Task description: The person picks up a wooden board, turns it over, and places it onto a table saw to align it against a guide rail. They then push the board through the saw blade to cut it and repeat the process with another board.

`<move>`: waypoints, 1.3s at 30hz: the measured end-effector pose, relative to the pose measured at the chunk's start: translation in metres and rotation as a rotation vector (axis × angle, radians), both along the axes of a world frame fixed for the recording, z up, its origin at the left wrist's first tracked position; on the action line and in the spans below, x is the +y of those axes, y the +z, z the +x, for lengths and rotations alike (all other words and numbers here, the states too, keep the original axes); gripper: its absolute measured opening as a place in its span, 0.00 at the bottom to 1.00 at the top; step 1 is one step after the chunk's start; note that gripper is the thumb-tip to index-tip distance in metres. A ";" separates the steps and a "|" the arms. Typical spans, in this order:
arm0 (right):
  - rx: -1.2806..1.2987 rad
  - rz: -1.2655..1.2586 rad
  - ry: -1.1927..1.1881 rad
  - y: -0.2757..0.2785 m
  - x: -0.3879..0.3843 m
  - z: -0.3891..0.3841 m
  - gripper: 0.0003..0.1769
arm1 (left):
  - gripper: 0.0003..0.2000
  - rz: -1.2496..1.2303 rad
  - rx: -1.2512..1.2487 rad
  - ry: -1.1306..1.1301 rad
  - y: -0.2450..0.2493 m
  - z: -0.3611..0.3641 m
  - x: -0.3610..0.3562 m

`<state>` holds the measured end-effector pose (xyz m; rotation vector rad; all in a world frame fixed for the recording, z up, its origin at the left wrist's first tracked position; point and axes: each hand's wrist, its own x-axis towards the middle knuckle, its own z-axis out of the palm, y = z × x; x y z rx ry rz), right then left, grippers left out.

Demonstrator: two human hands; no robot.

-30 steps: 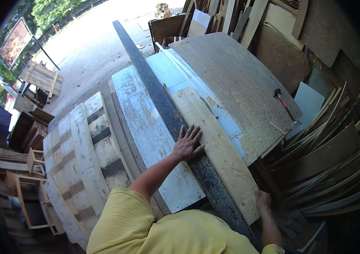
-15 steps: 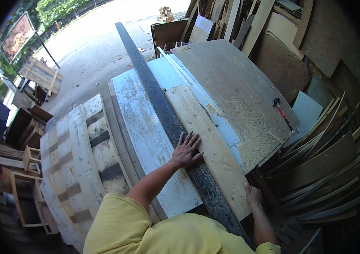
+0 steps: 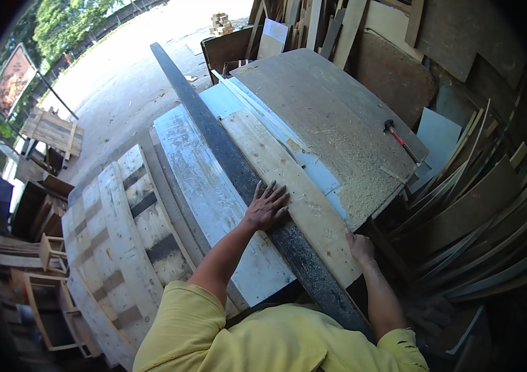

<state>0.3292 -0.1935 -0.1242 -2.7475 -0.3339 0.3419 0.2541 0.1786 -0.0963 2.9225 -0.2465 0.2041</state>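
Observation:
My left hand (image 3: 266,208) lies flat with fingers spread across a long dark beam (image 3: 214,136), its fingertips reaching onto the pale wooden plank (image 3: 303,198) alongside. At the plank's near right edge, my right hand (image 3: 360,246) is closed around the side near its end; the fingers underneath are hidden. The plank lies flat against the beam's right side. Under and beside them are a whitish, scuffed board (image 3: 198,170) and light-blue sheet pieces (image 3: 325,180).
A sawdust-strewn brown panel (image 3: 313,99) carries a red-handled hammer (image 3: 401,141). Leaning boards and strips (image 3: 468,204) crowd the right side. A slatted wooden panel (image 3: 111,223) lies at left, beside small wooden frames (image 3: 46,310). Stacked blocks (image 3: 220,23) stand outside on the pavement.
The view has shifted. The pale plank has slid a little away from me along the dark beam, with my right hand on it. My left hand stays spread on the beam.

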 end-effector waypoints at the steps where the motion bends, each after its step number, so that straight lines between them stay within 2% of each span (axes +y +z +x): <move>1: 0.039 0.069 0.003 0.007 -0.003 0.001 0.39 | 0.27 -0.006 -0.023 0.013 -0.001 0.001 0.000; 2: 0.079 0.138 0.009 0.010 -0.007 0.000 0.37 | 0.26 -0.011 -0.044 0.029 -0.001 0.002 0.001; 3: -0.038 0.191 0.073 0.001 -0.020 -0.001 0.33 | 0.26 -0.006 -0.044 0.027 0.003 0.000 -0.001; 4: -0.034 0.194 0.062 0.008 -0.034 -0.010 0.33 | 0.26 -0.003 -0.039 0.015 0.001 -0.002 -0.001; 6: -0.328 -0.009 0.091 0.023 -0.067 -0.026 0.27 | 0.26 -0.015 -0.048 0.035 -0.003 0.000 -0.001; 7: -0.329 -0.009 0.084 0.018 -0.084 -0.030 0.27 | 0.26 -0.013 -0.048 0.028 -0.001 0.002 -0.003; 9: 0.072 0.095 -0.038 0.018 -0.105 -0.037 0.20 | 0.26 0.021 -0.028 0.055 0.001 0.004 -0.007; 10: 0.077 0.095 -0.041 0.022 -0.106 -0.042 0.20 | 0.26 0.021 -0.023 0.053 0.001 0.004 -0.011; 12: 0.559 0.565 -0.253 0.032 -0.101 -0.050 0.17 | 0.25 0.051 0.010 0.056 0.000 0.010 -0.022; 13: 0.560 0.567 -0.253 0.031 -0.099 -0.051 0.17 | 0.25 0.041 -0.065 0.012 -0.001 0.011 -0.026; 15: 0.565 0.768 -0.258 0.025 -0.095 -0.051 0.19 | 0.24 -0.002 -0.011 0.044 0.004 0.011 -0.032; 16: 0.570 0.765 -0.245 0.023 -0.094 -0.049 0.19 | 0.24 -0.048 0.044 0.075 0.007 0.011 -0.033; 24: 0.585 0.809 -0.252 0.022 -0.081 -0.041 0.16 | 0.23 -0.062 -0.012 0.067 0.006 0.014 -0.017; 26: 0.580 0.795 -0.264 0.023 -0.071 -0.037 0.16 | 0.23 -0.069 -0.043 0.061 -0.004 0.020 -0.007; 39: 0.574 0.769 -0.303 0.029 -0.006 -0.008 0.16 | 0.23 -0.096 -0.046 0.144 0.009 0.047 0.042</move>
